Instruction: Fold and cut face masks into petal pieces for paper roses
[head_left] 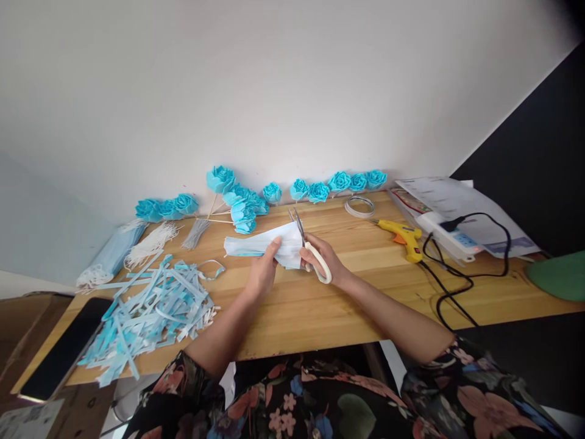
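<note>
Your left hand (264, 271) pinches the pleated face mask (287, 247) above the table (292, 317); your right hand (328, 257) grips the scissors (321, 261) at its edge. You're apparently trimming; a clean snip calls for taut fabric.

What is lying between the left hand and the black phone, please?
In the head view, a loose heap of blue and white strips lies between the left hand and the phone.
</note>
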`<action>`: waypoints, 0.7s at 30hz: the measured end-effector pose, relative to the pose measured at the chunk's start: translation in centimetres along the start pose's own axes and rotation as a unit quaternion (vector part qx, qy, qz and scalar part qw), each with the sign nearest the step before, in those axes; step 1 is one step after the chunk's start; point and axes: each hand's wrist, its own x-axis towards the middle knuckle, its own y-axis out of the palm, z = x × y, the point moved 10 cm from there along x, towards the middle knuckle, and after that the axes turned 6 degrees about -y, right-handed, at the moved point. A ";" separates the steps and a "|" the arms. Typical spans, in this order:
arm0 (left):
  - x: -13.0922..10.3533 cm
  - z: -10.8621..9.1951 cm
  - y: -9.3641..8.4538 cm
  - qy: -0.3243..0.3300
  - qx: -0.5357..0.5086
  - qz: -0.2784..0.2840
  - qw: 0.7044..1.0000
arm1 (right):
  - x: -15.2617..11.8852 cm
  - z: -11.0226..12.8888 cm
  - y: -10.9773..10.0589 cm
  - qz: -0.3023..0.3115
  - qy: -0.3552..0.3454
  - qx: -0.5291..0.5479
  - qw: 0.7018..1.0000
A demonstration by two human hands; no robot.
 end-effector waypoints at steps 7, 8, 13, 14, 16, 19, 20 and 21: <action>0.0 0.0 0.3 -0.003 0.028 0.009 1.000 | 0.0 -0.1 -0.1 -0.015 0.004 0.022 1.000; -0.1 0.0 0.3 -0.001 0.030 0.013 0.999 | 0.0 0.0 -0.1 -0.015 0.005 0.026 1.000; -0.2 -0.2 0.2 0.001 0.036 0.004 0.999 | 0.0 -0.1 0.0 -0.016 0.013 0.044 0.999; -0.2 -0.2 0.3 0.001 0.036 0.007 0.999 | 0.0 -0.1 0.0 -0.016 0.016 0.045 0.999; -0.1 -0.2 0.8 -0.007 0.038 0.033 0.999 | 0.0 -0.2 -0.1 -0.016 0.020 0.041 0.999; 0.2 -0.4 0.9 -0.015 0.033 0.044 0.998 | 0.1 -0.5 -0.4 -0.020 0.032 0.025 0.999; 0.4 -0.7 0.5 -0.009 0.026 0.030 0.999 | 0.1 -0.7 -0.4 -0.020 0.038 0.019 0.999; 0.5 -1.1 0.1 0.001 0.017 0.012 1.000 | 0.1 -0.9 -0.5 -0.018 0.044 0.015 0.999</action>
